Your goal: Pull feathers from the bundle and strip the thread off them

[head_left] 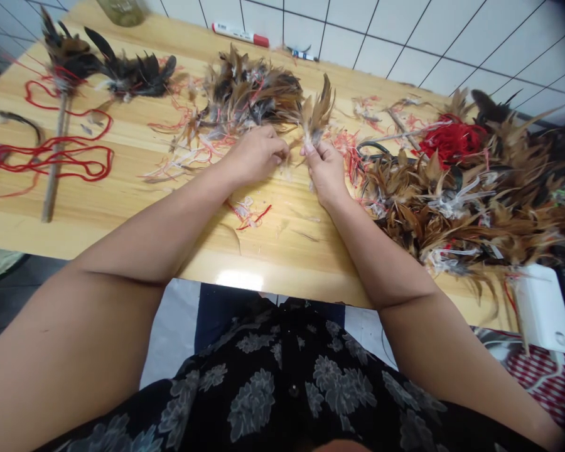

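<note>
My right hand pinches a small bunch of brown feathers by its pale, fluffy base, tips pointing up. Just left of it is my left hand, its fingers curled together. A whitish wisp shows by those fingertips, but I cannot make out what they hold. Behind my left hand lies a heap of brown and black feathers with pink and white threads among them. A larger pile of brown feather bunches, some with white ties, spreads to the right of my right hand.
Red cord loops over a stick topped with dark feathers at left. Black feathers lie beside it. A red-capped marker rests near the tiled wall. Red thread sits on the right pile; a white device is at the corner.
</note>
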### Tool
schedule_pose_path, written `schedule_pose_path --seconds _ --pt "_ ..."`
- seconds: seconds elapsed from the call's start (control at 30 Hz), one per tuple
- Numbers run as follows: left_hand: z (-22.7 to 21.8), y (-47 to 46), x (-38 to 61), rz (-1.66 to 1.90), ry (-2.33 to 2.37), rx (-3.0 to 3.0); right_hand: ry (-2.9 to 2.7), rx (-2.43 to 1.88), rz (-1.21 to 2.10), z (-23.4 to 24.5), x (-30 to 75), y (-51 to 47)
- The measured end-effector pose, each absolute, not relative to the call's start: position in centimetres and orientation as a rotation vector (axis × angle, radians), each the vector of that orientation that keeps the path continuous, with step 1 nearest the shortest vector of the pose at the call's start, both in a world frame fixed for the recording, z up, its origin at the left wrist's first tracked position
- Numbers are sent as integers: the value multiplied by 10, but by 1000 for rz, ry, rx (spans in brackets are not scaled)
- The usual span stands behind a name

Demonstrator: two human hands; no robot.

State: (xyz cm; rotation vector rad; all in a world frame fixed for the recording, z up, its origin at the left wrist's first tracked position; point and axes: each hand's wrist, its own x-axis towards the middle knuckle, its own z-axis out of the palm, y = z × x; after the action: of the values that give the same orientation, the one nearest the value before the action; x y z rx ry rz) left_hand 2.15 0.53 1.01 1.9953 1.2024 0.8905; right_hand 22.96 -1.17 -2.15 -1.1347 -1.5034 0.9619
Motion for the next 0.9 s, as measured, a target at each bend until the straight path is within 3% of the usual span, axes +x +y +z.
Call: schedule_pose_path --seconds 0.37,0.73,0.9 --pt "33 4 28 1343 1148 1441 -1460 -1195 930 -26 232 -11" --pt "18 0 32 1132 1063 1367 -1446 -1232 971 -21 229 -13" --pt "34 -13 38 1156 1128 1375 -1502 -1222 999 -22 227 -14"
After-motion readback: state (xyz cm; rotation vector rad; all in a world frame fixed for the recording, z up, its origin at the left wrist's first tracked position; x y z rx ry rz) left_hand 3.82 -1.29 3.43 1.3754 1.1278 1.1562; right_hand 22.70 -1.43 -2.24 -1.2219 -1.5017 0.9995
